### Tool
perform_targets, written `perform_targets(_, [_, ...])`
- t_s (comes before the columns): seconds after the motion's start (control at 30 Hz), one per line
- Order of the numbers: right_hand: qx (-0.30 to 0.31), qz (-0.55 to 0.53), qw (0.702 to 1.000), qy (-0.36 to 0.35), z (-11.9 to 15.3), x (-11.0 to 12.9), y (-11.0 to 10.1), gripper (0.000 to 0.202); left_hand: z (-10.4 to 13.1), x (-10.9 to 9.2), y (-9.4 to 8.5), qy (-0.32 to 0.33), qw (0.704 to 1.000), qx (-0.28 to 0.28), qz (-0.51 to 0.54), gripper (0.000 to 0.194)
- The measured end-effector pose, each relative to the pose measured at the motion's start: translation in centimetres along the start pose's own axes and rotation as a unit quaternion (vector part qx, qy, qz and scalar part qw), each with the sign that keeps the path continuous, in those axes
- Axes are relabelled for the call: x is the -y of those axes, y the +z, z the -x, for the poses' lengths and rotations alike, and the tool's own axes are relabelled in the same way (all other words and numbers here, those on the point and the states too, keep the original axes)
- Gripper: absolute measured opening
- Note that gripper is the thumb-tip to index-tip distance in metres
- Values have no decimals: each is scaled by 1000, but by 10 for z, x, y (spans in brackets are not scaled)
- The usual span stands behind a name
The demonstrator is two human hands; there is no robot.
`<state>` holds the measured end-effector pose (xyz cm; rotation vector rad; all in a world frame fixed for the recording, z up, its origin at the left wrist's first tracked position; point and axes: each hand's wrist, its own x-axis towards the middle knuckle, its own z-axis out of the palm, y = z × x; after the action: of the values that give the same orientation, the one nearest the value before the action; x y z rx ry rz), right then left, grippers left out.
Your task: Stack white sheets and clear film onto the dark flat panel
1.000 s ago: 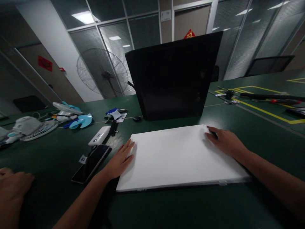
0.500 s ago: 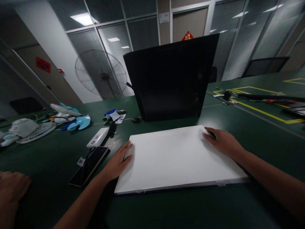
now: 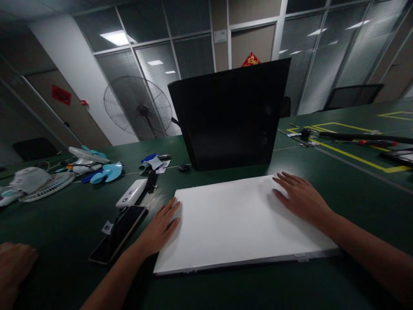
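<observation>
A thin white rectangular panel point(image 3: 229, 221) with a greyish front edge lies flat in front of me. At its left edge rests my left hand point(image 3: 159, 228), fingers extended and apart, fingertips on the white surface. My right hand point(image 3: 298, 198) lies over the far right corner of the panel, its fingers spread and thumb stretched inward; neither hand grips anything. Behind the panel a large black board-like screen point(image 3: 232, 116) stands upright, leaning slightly.
On the green table point(image 3: 58, 228), left of my left hand, are a phone point(image 3: 118, 234) and a white power bank point(image 3: 131, 193). Fan parts point(image 3: 108, 172) lie farther left. Another person's hand point(image 3: 16, 262) rests at the left edge. Tools point(image 3: 377, 143) lie far right.
My right hand's fingers have lifted and spread from the panel's far right corner. My left hand stays at the left edge. The view has tilted slightly upward.
</observation>
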<state>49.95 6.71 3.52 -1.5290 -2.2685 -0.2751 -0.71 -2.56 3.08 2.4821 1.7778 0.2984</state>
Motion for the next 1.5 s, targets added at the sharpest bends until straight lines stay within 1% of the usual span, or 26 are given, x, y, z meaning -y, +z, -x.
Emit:
perform_targets(0.03, [-13,-6,999,-40,2,10,-6,54,0,0,0,-1,1000,0,-2,61])
perform_targets(0.07, [-13,-24,996,-85,4,22,-13,53,0,0,0,-2,1000,-2,-4,61])
perform_targets(0.1, [6,-54,990,-132,7,36,-22,54,0,0,0,-2,1000,-5,-7,60])
perform_targets(0.13, [44,-89,978,-183,10,52,-31,56,1,0,0,-2,1000,-7,-8,60])
perform_targets(0.17, [92,-126,960,-233,14,67,-41,61,1,-1,-1,-3,1000,-10,-10,59])
perform_targets(0.23, [195,-192,909,-313,21,96,-58,79,1,-1,-1,-4,1000,-11,-12,59])
perform_targets(0.3, [269,-232,867,-348,27,118,-68,91,0,-2,-2,-5,1000,-4,-13,59])
perform_targets(0.33, [290,-242,857,-351,29,126,-69,92,0,-2,-2,-5,1000,-1,-12,59])
perform_targets(0.37, [302,-245,853,-347,30,131,-69,90,0,-2,-2,-5,1000,2,-11,59])
perform_targets(0.43, [303,-238,862,-330,32,135,-64,82,0,-2,-2,-5,1000,2,-9,59])
perform_targets(0.47, [293,-231,869,-325,32,135,-61,78,-1,-1,-2,-4,1000,0,-7,59])
perform_targets(0.53, [253,-215,883,-332,33,134,-56,72,-1,-1,-1,-3,1000,-4,-4,58])
perform_targets(0.6, [195,-193,892,-359,36,134,-51,65,-2,0,-2,-4,1000,-4,1,58])
perform_targets(0.67, [118,-165,898,-391,40,135,-47,55,-2,-1,-3,-9,1000,-2,8,59])
perform_targets(0.73, [28,-147,897,-417,44,138,-44,43,-3,-1,-4,-13,1000,-1,18,60])
perform_targets(0.8, [-54,-141,888,-435,48,142,-42,31,-3,-2,-6,-18,999,-2,29,60])
perform_targets(0.87, [-105,-142,877,-447,49,145,-42,21,-3,-3,-8,-23,999,-3,41,60])
perform_targets(0.93, [-122,-144,872,-453,50,148,-45,19,-3,-2,-8,-28,998,-5,54,60])
perform_targets(1.2, [-152,-184,846,-476,53,157,-51,18,-3,4,-3,-42,996,-11,83,61])
perform_targets(1.3, [-168,-192,837,-484,52,161,-53,19,-3,5,-2,-41,994,-25,94,59])
perform_targets(1.43, [-190,-177,824,-504,50,159,-56,18,-3,9,-4,-39,989,-51,130,55])
perform_targets(1.5, [-190,-167,825,-505,49,156,-57,19,-3,11,-8,-51,987,-50,142,55])
